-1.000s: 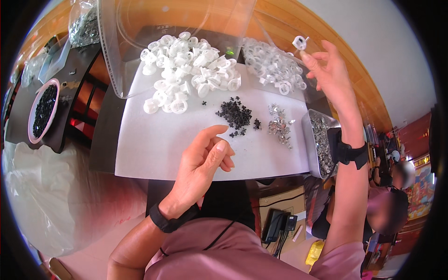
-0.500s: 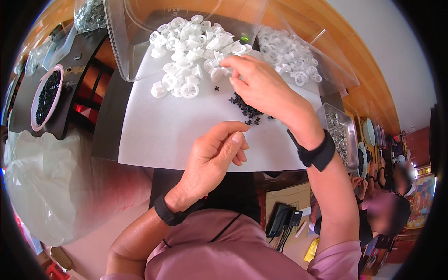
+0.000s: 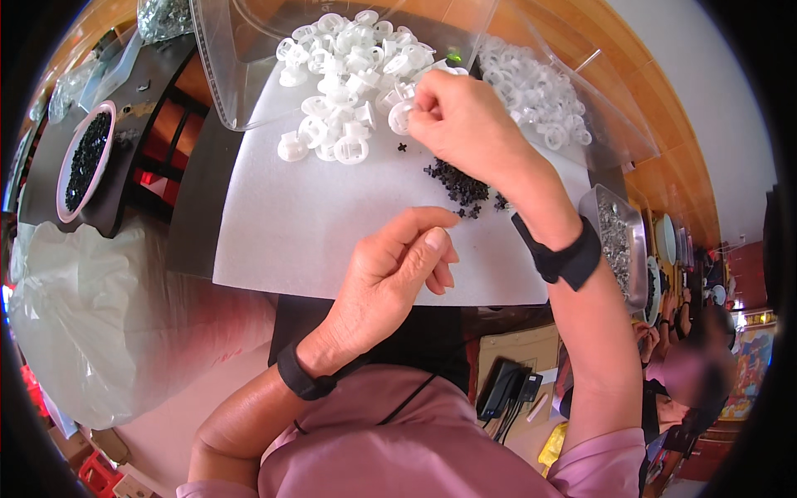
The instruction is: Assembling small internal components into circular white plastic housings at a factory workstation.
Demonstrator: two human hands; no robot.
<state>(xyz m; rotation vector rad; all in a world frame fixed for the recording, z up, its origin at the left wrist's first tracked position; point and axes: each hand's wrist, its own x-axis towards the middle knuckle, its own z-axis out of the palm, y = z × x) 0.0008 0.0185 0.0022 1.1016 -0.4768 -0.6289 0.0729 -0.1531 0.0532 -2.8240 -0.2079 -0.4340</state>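
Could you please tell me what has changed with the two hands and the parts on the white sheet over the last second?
The right hand came down from the upper right, where it held up a white plastic piece, crossed over the small black parts, and now pinches a white piece at the edge of the white pile. The left hand stayed loosely curled at the near edge of the white sheet. The piles look unchanged.

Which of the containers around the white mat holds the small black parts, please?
The round pink-rimmed bowl at the far left, on the dark side table. The metal tray to the right holds shiny silvery bits, and the clear boxes hold white rings.
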